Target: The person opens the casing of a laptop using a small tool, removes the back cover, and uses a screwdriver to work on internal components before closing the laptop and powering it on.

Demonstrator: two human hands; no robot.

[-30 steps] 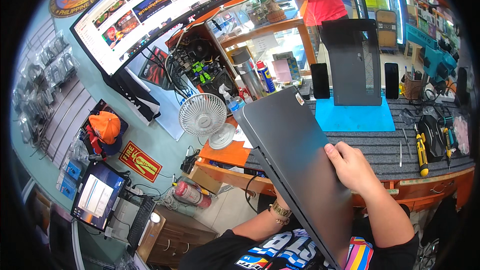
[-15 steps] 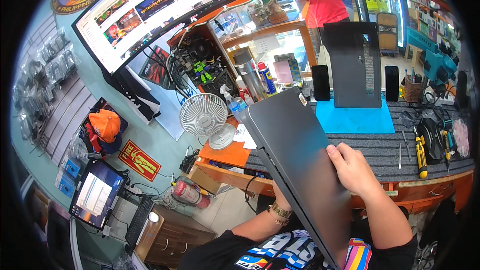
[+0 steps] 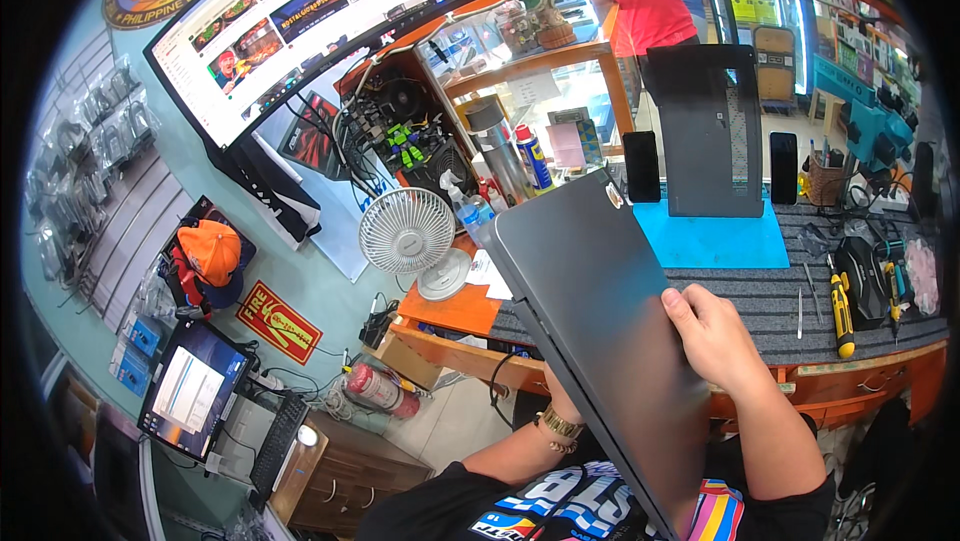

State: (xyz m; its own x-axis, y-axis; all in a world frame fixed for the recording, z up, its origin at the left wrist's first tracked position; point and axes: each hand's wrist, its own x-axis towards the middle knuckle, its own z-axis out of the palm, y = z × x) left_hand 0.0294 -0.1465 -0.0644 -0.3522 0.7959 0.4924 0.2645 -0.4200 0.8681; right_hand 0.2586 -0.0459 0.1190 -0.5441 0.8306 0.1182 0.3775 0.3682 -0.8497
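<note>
A closed dark grey laptop (image 3: 600, 311) is held up at a slant in front of my body, its lid facing me and one narrow edge at the left. My right hand (image 3: 715, 336) grips its right edge, thumb pressed on the lid and the other fingers hidden behind. The left hand (image 3: 562, 391) reaches behind the laptop from below, a gold watch on its wrist; its fingers are out of sight. Past the laptop, a dark grey panel (image 3: 712, 136) stands upright on a blue mat (image 3: 700, 244), with a black phone (image 3: 641, 167) and another phone (image 3: 783, 168) at its sides.
On the striped bench top (image 3: 740, 301) lie a yellow screwdriver (image 3: 843, 316), tweezers (image 3: 800, 313) and a black tool case (image 3: 862, 281). A white fan (image 3: 407, 231), a spray can (image 3: 533, 156) and a steel tumbler (image 3: 495, 146) stand left. A person in red (image 3: 648, 3) stands beyond the counter.
The laptop has tilted and shifted slightly to the right, its lid turned a little more toward me. My right hand has moved slightly right with it.
</note>
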